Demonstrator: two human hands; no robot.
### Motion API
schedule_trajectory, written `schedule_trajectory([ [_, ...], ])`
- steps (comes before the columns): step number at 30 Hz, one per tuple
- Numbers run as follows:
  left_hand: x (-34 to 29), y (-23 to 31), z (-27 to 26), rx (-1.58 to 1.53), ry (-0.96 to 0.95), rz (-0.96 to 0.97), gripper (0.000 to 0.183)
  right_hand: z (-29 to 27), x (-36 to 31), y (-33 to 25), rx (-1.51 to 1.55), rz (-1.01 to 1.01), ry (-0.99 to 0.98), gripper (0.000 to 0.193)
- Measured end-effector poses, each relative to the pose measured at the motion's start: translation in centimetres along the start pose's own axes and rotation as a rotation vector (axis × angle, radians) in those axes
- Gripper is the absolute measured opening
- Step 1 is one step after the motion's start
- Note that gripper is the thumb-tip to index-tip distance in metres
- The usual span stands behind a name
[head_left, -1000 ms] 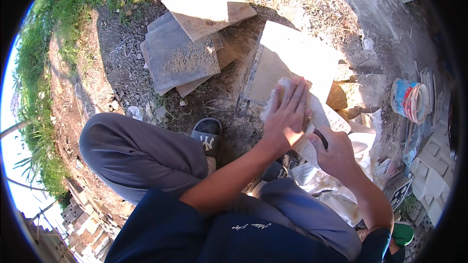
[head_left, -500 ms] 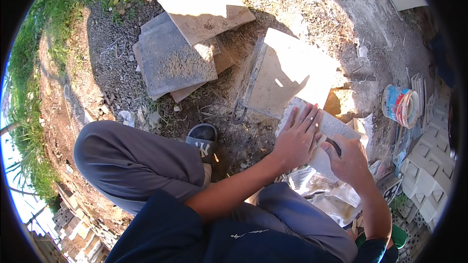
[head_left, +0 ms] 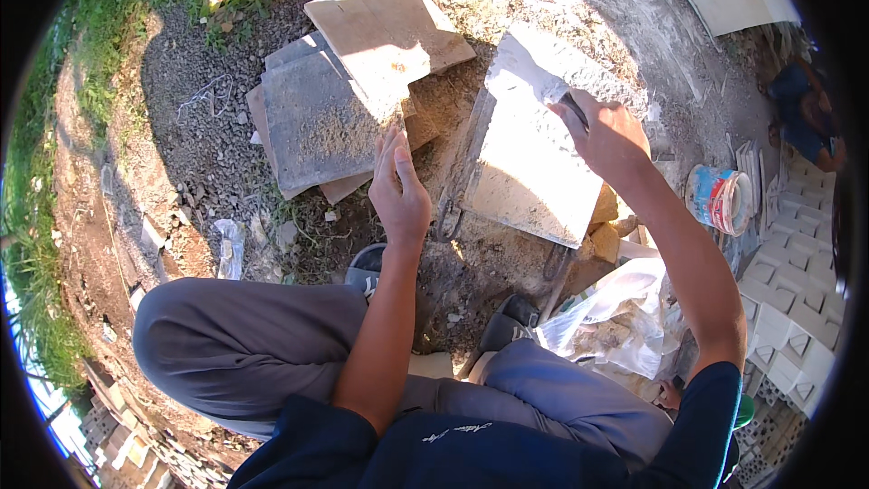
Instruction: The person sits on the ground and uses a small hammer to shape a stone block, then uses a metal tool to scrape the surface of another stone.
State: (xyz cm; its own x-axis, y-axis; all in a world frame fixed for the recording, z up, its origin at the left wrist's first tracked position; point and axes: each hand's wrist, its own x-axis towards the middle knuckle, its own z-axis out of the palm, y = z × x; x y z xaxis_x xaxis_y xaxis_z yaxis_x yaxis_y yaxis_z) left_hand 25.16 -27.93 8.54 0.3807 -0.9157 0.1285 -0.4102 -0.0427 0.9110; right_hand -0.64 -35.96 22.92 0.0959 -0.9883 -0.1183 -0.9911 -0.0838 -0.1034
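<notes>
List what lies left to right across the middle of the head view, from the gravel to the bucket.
Clear plastic scrap → stacked grey slabs → left hand → pale tile → right hand gripping a tool → small painted bucket.

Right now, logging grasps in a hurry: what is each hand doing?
Left hand: open, holding nothing, beside the grey slab.
Right hand: closed on a white tile.

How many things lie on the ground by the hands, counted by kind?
Flat slabs stacked in the shade: 3, the top one
Pale slab under the right hand: 1
Buckets: 1
Clear plastic bags: 1
Total: 6
</notes>
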Motion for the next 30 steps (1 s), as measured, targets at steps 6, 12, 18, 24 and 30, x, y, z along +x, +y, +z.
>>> schedule_trajectory([
  [6, 0.6, -0.6, -1.8, -0.138, 0.108, -0.194, 0.046, -3.5, -4.8, -5.6, -0.200, -0.243, -0.457, 0.042],
  [12, 0.0, -1.0, -1.7, -0.205, 0.212, -0.235, 0.049, -3.1, -0.5, -6.3, -0.248, -0.119, -0.111, 0.050],
  [18, -0.6, -1.2, -2.9, -0.201, 0.129, -0.354, 0.061, -1.8, -4.4, -6.9, -0.021, -0.102, -0.515, 0.048],
  [24, -0.3, -3.2, -3.2, -0.279, 0.252, -0.391, 0.059, -3.1, -5.3, -7.7, 0.001, -0.149, -0.384, 0.043],
  [30, -1.2, -1.4, -1.9, -0.256, 0.140, -0.304, 0.056, -1.4, -2.1, -3.9, 0.168, -0.026, -0.239, 0.042],
])
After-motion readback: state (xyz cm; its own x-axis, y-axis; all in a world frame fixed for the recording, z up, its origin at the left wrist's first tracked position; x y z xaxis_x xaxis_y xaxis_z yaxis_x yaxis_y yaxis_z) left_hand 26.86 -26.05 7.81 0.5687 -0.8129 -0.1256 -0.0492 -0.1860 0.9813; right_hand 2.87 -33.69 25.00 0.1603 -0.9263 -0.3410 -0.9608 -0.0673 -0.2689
